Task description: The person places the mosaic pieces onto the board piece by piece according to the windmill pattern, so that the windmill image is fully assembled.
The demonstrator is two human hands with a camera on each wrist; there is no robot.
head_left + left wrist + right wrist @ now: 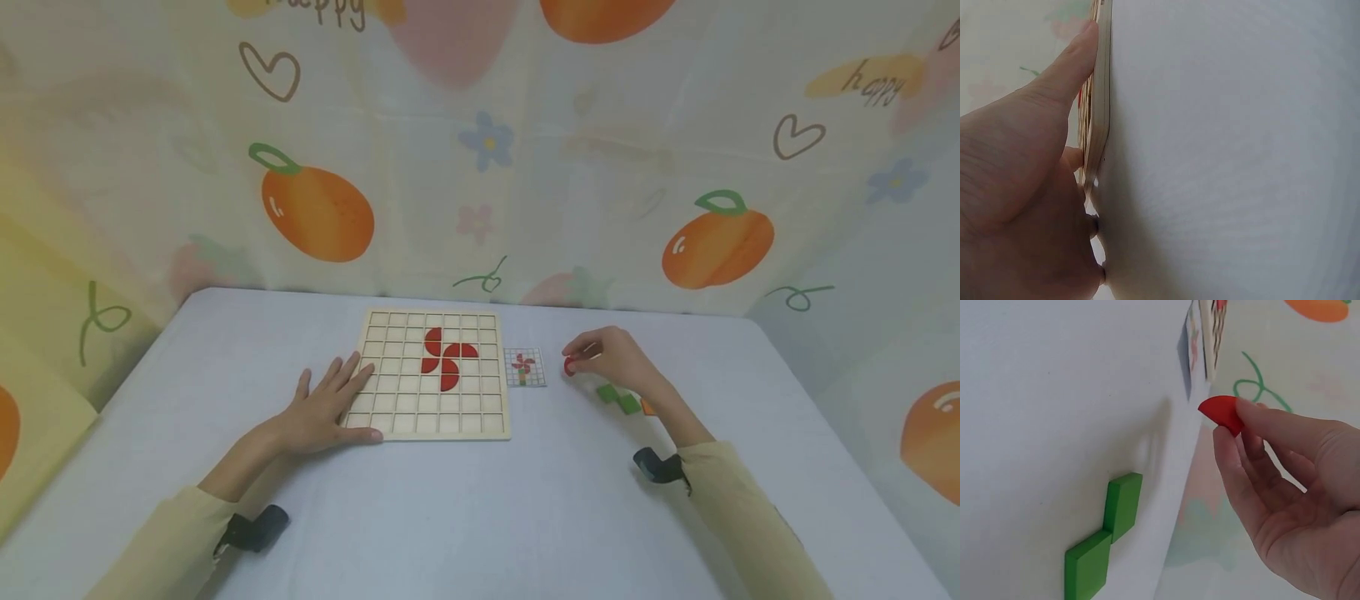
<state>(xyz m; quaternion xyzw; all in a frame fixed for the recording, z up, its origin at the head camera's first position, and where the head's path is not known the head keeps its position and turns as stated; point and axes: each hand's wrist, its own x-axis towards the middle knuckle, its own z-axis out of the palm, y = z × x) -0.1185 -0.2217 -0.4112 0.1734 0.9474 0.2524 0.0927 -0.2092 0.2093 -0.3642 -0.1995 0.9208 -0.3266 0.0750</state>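
My left hand (318, 417) lies spread at the left edge of a wooden grid board (468, 423), its thumb along the near left corner. In the left wrist view the thumb rests against the board's rim (1102, 81). Several red quarter-circle pieces (449, 375) sit in the grid cells as a pinwheel. To the right of the board, my right hand (615, 358) pinches another red quarter-circle piece (1221, 412) between thumb and fingertips, held up off the table in the right wrist view. Below that hand lie two green square tiles (1124, 506).
A small pattern card (525, 367) with a red pinwheel lies against the board's right side. An orange piece (648, 407) shows partly from behind the right wrist. A printed curtain (420, 167) stands behind the white table (450, 517).
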